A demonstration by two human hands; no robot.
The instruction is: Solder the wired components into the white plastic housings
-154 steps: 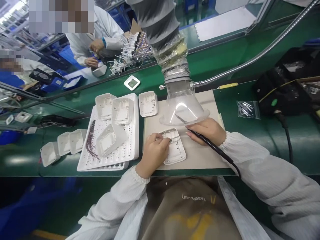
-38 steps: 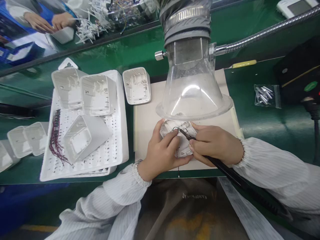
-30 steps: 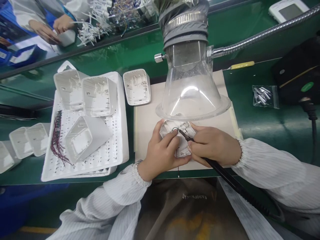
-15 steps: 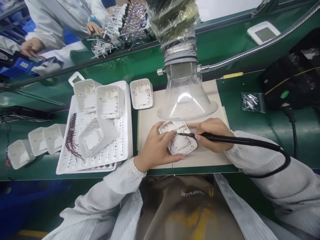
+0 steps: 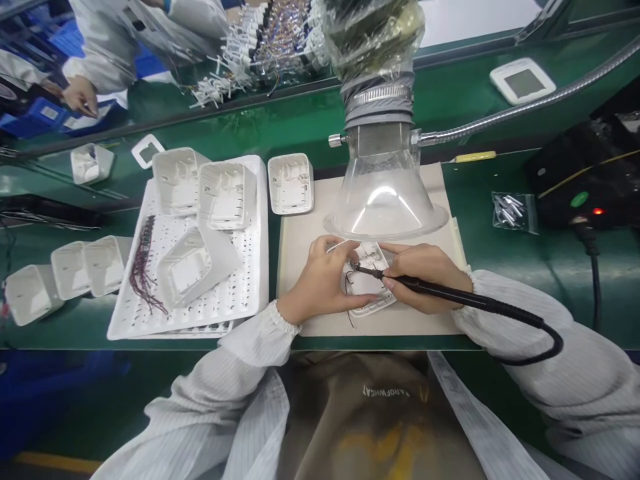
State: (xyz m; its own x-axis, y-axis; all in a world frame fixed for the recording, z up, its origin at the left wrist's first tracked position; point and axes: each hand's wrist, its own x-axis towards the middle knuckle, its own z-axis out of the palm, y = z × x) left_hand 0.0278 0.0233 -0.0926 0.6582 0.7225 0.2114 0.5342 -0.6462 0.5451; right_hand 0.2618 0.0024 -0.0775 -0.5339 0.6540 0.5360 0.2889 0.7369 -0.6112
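Note:
On the beige mat (image 5: 325,327), a white plastic housing (image 5: 375,285) lies open side up between my hands. My left hand (image 5: 320,280) is wrapped around its left side, thumb along the near edge and fingertips inside. A thin dark wire (image 5: 349,283) runs from those fingertips over the near rim. My right hand (image 5: 427,275) grips a black soldering iron (image 5: 411,283) like a pen. Its tip points left into the housing, right at my left fingertips; whether they pinch the wire is hard to make out.
A clear fume hood (image 5: 385,210) hangs just beyond my hands. To the left, a white tray (image 5: 260,267) carries several housings and a bundle of wires (image 5: 145,267). Another housing (image 5: 291,183) stands behind the mat. A black box (image 5: 590,173) sits right. Across the bench is a co-worker's hand (image 5: 81,95).
My hands stay at the housing, and the iron's tip remains by my left fingertips. A white housing now stands at the back left. The co-worker's hands have shifted. A red light shows on the black box.

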